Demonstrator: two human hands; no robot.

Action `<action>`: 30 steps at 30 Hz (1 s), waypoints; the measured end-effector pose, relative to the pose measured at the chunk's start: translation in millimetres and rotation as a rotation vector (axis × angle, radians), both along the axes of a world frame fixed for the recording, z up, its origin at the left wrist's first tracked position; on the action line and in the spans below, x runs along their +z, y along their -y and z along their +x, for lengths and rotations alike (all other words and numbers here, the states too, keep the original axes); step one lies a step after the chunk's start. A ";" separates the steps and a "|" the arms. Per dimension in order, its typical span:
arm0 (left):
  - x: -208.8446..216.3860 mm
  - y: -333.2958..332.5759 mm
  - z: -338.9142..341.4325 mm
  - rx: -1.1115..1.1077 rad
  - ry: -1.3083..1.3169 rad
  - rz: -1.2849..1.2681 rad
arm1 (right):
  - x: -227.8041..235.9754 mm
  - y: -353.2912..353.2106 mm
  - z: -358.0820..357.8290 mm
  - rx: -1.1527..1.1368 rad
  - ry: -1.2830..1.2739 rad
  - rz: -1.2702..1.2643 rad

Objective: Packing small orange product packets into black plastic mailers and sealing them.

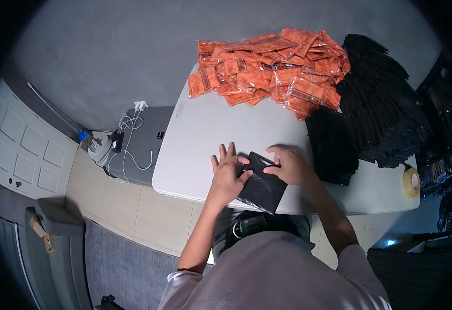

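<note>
A glossy black plastic bag [265, 190] lies at the table's near edge, its lower corner reaching over that edge. My left hand [228, 174] has thumb and index finger on the bag's left side, pinching it, while the other fingers stretch out over the white table [205, 139]. At the upper right of the bag, my right hand [292, 166] grips its edge between thumb and curled fingers. Whatever the bag may hold inside cannot be seen.
Clear packets with orange contents [267, 70] form a heap along the table's far side. Tall stacks of black bags [376, 103] stand at the right, with a smaller black stack [332, 144] before them. A tape roll [411, 182] sits at the right edge. Cables [130, 124] lie left.
</note>
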State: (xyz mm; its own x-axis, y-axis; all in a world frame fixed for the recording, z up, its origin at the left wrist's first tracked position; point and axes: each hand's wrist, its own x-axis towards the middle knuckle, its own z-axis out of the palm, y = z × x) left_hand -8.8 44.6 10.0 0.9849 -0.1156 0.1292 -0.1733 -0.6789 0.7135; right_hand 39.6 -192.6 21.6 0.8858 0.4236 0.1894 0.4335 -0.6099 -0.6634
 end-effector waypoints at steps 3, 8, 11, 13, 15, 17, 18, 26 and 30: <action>2.2 5.4 -7.2 0.026 0.030 -0.030 | -5.6 7.8 7.3 0.007 -0.345 0.083; 21.6 9.2 -50.5 0.145 0.125 0.297 | -8.2 0.0 -7.3 -0.015 -0.059 0.105; 17.0 13.4 -77.7 0.168 0.121 0.350 | -0.7 -11.9 -24.6 0.007 -0.085 0.143; 17.4 15.1 -83.0 0.183 0.117 0.307 | 4.8 -14.1 -33.8 -0.006 -0.145 0.116; 19.3 15.9 -84.0 0.168 0.040 0.181 | -7.8 -12.4 -37.1 -0.035 -0.177 0.096; 20.7 15.7 -83.4 0.175 0.055 0.173 | 0.9 -11.3 -32.0 0.010 -0.134 0.155; 21.4 15.7 -82.9 0.177 0.070 0.161 | 9.7 -6.1 -26.7 0.084 -0.259 0.140; 74.2 -4.6 -72.4 0.130 0.515 -0.259 | 96.6 3.2 -24.1 0.376 0.208 0.423; 75.9 -11.8 -78.2 -0.105 0.527 -0.001 | 99.7 19.0 -23.3 0.363 0.369 0.157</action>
